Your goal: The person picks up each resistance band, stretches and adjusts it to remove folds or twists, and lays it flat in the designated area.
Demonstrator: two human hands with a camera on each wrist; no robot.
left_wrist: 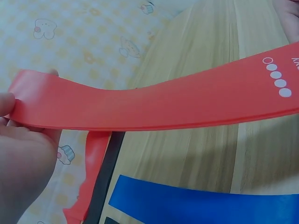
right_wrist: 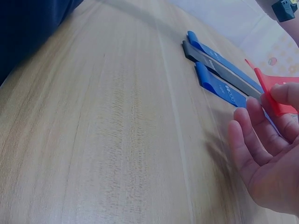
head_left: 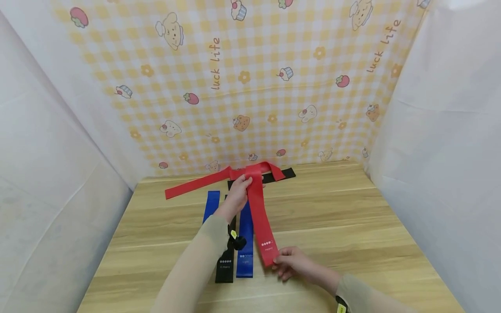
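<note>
A red resistance band (head_left: 261, 213), marked with white dots and "Heavy", stretches lengthwise between the two hands. At its far end the left hand (head_left: 236, 194) pinches it, thumb on top, as the left wrist view shows of the band (left_wrist: 154, 109). The right hand (head_left: 295, 264) pinches the near corner between thumb and forefinger. In the right wrist view, the other fingers of that hand (right_wrist: 266, 144) spread loosely below. Left of the held band lie a blue band (head_left: 244, 261) marked "Light", a black band (head_left: 225, 271) and another blue band (head_left: 212, 202), partly behind the left arm.
Along the back of the wooden table (head_left: 332, 217), red band material (head_left: 195, 185) lies across a black band (head_left: 288, 173); how many red pieces there are I cannot tell. A yellow checked cloth (head_left: 266, 100) hangs behind, with white sheets (head_left: 430, 130) at both sides.
</note>
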